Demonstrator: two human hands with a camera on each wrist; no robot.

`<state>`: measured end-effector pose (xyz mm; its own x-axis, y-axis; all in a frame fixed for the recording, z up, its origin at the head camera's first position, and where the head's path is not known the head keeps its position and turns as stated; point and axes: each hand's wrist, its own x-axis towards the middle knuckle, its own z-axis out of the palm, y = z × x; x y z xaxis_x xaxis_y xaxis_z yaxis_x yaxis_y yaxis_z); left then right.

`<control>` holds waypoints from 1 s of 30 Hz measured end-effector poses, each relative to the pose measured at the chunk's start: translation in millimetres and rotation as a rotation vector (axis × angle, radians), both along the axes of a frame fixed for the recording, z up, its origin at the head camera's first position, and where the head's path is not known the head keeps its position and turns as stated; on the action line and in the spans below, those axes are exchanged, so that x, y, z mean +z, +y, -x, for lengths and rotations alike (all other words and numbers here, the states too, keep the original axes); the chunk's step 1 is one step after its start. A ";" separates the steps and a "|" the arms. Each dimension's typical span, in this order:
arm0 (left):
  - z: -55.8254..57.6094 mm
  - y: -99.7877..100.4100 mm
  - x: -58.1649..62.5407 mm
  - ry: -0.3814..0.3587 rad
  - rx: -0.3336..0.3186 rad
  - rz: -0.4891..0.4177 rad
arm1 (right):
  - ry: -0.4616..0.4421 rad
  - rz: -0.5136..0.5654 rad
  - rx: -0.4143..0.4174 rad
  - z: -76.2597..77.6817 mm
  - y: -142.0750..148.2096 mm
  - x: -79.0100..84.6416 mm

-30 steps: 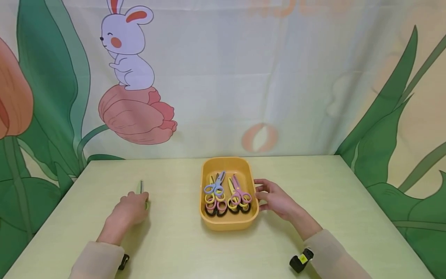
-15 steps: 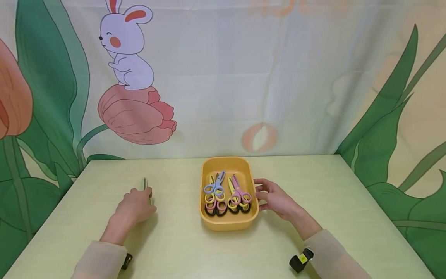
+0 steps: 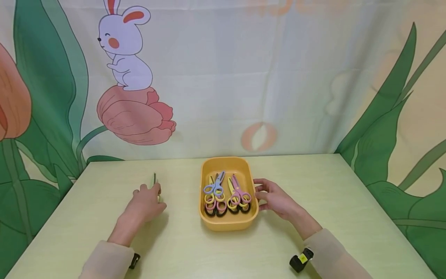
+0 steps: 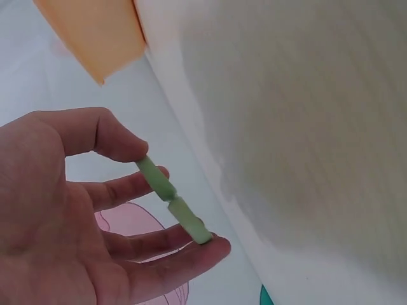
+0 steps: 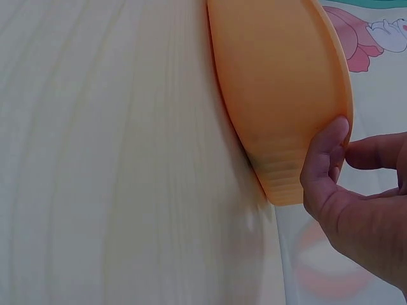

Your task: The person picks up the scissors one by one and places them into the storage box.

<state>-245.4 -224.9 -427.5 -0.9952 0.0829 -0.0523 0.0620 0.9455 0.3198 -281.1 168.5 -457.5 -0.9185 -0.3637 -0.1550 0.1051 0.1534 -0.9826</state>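
A pair of light green scissors [image 3: 154, 179] is pinched in my left hand [image 3: 144, 203], held above the table to the left of the tray. In the left wrist view the green handles [image 4: 189, 219] show edge-on between thumb and fingertips. My right hand [image 3: 275, 199] rests its fingertips against the outer right wall of a yellow plastic tray [image 3: 228, 225]; the right wrist view shows the thumb [image 5: 327, 146] on that wall near the rim. Inside the tray lie several scissors, among them a blue pair [image 3: 216, 186], a pink-purple pair [image 3: 238, 192], yellow ones and black-handled ones.
The pale wooden table [image 3: 188, 255] reaches back to a hanging cloth [image 3: 216, 85] printed with a rabbit, tulips and leaves. Each wrist bears a black strap; a black device [image 3: 300, 261] sits at the right wrist.
My left hand has moved to the right, toward the tray, carrying the green scissors. The right hand and the tray have stayed where they were.
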 end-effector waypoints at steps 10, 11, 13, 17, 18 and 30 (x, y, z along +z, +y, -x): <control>2.6 16.2 3.6 0.104 -0.003 -0.060 | 0.001 0.006 0.003 -1.0 -0.6 0.7; 2.7 17.9 4.5 0.113 -0.002 -0.065 | -0.003 0.007 0.003 -0.9 -0.8 0.8; 3.1 21.5 6.6 0.131 -0.001 -0.076 | -0.005 0.007 0.003 -0.8 -0.8 0.6; 4.8 28.6 9.8 0.168 -0.004 -0.087 | -0.001 0.005 0.007 -1.0 -0.3 1.2; 5.1 30.5 10.5 0.176 -0.005 -0.090 | 0.000 0.003 0.006 -1.0 -0.2 1.3; 4.1 57.9 23.2 0.236 -0.041 -0.105 | -0.009 -0.002 0.009 -1.2 -0.1 2.5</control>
<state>-249.5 -167.0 -404.3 -0.9746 0.1162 0.1915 0.1839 0.9032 0.3879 -279.9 168.4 -455.1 -0.9140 -0.3711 -0.1641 0.1126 0.1565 -0.9812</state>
